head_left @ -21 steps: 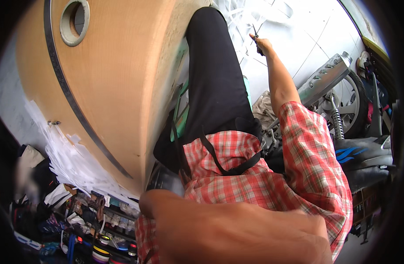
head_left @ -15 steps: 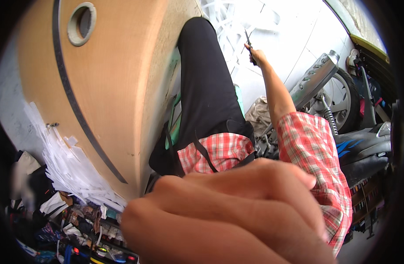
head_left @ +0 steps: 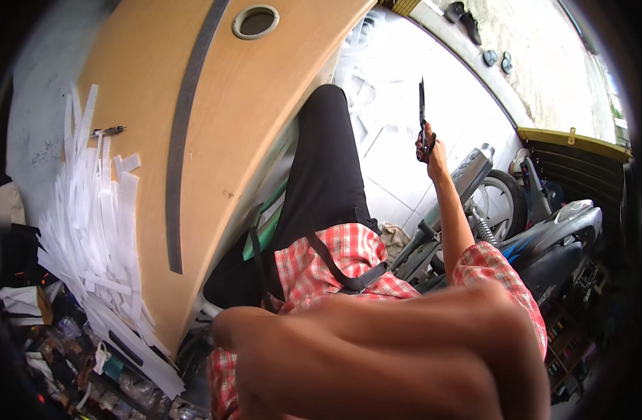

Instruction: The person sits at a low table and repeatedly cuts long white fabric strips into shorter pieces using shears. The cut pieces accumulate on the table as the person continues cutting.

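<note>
White strips (head_left: 104, 224) lie heaped on the wooden tabletop (head_left: 223, 140), left of a dark band (head_left: 175, 175); the person's blurred left hand (head_left: 384, 357), nearest the camera, is bent, its hold impossible to tell; the right hand (head_left: 437, 155) grips dark scissors (head_left: 422, 112), blades pointing away from the person.

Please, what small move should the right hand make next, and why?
Probably bring the right hand and its scissors toward the table: they are held out over the tiled floor, away from the white strips piled on the table.
</note>
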A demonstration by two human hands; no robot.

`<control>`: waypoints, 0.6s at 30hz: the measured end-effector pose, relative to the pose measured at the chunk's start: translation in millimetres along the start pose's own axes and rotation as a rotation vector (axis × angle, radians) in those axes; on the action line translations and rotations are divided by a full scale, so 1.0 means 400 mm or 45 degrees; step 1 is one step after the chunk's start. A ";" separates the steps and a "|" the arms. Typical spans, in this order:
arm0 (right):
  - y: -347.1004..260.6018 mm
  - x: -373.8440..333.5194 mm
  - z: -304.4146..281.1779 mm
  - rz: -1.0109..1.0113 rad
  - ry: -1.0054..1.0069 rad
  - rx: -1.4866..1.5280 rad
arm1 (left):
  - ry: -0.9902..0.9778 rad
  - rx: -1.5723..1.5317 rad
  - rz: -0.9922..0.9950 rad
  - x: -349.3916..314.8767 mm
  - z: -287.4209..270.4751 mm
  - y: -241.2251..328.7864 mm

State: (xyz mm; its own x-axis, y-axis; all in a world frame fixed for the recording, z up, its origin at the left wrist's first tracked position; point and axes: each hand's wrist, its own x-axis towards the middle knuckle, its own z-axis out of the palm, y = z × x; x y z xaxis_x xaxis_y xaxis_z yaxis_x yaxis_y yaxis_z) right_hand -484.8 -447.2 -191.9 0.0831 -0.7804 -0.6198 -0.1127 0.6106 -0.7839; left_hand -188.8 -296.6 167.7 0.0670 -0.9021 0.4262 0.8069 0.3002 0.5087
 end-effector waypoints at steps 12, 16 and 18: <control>-0.554 -0.293 0.156 -0.942 -0.245 -0.096 | 0.460 1.020 0.039 -0.089 -0.220 0.106; -0.621 -0.434 0.263 -1.134 -0.453 -0.131 | 0.331 1.553 0.201 0.007 -0.224 0.134; -0.631 -0.523 0.334 -1.159 -0.519 -0.183 | 0.315 1.806 0.431 0.061 -0.224 0.134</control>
State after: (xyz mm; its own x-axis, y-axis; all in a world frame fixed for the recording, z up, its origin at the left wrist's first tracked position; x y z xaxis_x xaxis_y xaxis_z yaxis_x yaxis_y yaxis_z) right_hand -341.6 -420.0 130.7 0.5265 -0.8197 0.2258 0.0464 -0.2375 -0.9703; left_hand -91.3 -330.2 138.2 0.3444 -0.7139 0.6097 -0.4918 0.4160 0.7649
